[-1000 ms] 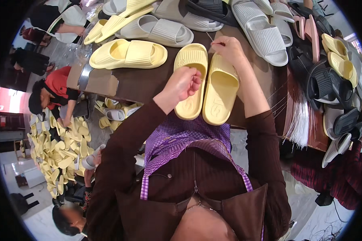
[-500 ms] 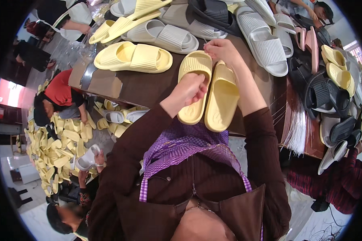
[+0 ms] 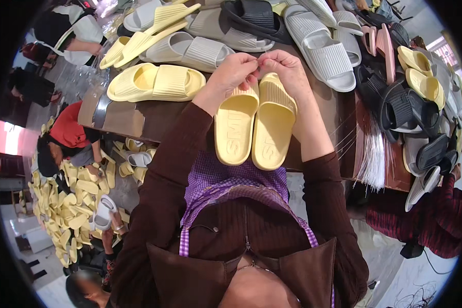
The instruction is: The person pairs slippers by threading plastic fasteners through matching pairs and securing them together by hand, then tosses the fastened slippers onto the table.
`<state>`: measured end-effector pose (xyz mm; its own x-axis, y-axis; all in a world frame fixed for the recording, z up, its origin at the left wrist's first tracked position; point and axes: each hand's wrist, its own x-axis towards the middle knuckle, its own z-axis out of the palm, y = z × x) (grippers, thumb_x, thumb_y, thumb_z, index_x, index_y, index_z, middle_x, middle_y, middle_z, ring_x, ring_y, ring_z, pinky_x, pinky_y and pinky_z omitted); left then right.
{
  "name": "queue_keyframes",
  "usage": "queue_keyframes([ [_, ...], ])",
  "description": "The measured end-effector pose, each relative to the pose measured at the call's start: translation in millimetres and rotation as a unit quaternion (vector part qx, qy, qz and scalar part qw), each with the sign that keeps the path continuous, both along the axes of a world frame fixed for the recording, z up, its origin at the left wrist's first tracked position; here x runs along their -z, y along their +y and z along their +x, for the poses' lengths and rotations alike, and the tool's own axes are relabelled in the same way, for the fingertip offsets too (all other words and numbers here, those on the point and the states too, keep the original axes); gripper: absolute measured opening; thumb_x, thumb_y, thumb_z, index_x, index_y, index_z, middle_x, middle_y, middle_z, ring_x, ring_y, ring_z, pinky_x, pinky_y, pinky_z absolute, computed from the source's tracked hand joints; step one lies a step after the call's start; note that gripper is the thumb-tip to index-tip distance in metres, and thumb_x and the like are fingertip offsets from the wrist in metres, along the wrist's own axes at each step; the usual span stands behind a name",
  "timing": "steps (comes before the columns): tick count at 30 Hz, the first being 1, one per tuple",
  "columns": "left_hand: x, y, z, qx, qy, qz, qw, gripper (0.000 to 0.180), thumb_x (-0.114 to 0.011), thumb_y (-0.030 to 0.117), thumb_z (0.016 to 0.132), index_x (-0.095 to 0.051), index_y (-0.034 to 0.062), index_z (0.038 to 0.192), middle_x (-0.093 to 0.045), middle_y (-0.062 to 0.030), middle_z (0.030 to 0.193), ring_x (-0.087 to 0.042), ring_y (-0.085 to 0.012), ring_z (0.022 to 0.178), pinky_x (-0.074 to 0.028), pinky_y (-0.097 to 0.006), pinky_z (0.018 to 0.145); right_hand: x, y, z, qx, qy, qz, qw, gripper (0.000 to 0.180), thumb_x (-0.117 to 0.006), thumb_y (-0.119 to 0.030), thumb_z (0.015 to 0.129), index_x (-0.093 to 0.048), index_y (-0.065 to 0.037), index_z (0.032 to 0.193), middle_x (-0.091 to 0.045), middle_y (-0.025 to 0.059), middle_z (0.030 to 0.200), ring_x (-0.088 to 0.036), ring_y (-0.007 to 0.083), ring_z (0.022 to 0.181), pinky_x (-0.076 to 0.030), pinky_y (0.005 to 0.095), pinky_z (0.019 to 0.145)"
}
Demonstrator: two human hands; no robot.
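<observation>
A pair of yellow slide slippers, the left slipper (image 3: 235, 131) and the right slipper (image 3: 273, 133), lies side by side at the table's near edge, heels toward me. My left hand (image 3: 235, 74) and my right hand (image 3: 285, 72) meet above the strap ends. Both hands are closed, thumbs and forefingers pinched tip to tip. What they pinch is too fine to make out; a faint thin strand seems to rise near the fingertips. The fingers hide the toe ends of the pair.
Beside my left hand lies another yellow slipper (image 3: 156, 82), with grey slippers (image 3: 190, 50) and black ones (image 3: 254, 20) behind. A bundle of white strands (image 3: 370, 159) hangs off the table (image 3: 326, 120) at right. Co-workers sit left, by a yellow slipper heap (image 3: 79, 205).
My left hand has come out of the left slipper's opening and moved up to meet my right hand at the strap end. The view has shifted slightly.
</observation>
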<state>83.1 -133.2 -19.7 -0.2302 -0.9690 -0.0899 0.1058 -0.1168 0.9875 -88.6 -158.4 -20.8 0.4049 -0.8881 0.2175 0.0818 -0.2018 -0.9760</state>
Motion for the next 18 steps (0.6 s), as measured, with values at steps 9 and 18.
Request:
queue_keyframes([
  [9,2.0,10.5,-12.7,-0.1,0.004,-0.013,0.995,0.014,-0.058,0.015,0.085,-0.059,0.0006,0.088,-0.058,-0.0017,0.069,-0.051,-0.005,0.053,-0.039,-0.018,0.042,0.4,14.5,-2.7,0.119,-0.044,0.044,0.991,0.01,-0.059,-0.004,0.085,-0.065,-0.001,0.093,-0.064,0.0016,0.082,-0.057,0.0066,0.075,-0.045,0.0199,0.069],
  [18,9.1,10.2,-19.3,-0.104,0.057,-0.053,0.992,0.012,-0.057,0.014,0.086,-0.059,0.0034,0.09,-0.058,0.0,0.072,-0.051,-0.0029,0.056,-0.037,-0.016,0.045,1.4,27.0,-6.1,0.16,0.032,-0.053,0.985,0.01,-0.06,-0.004,0.085,-0.066,0.0,0.091,-0.064,0.0008,0.081,-0.056,0.0055,0.07,-0.044,0.0191,0.064],
])
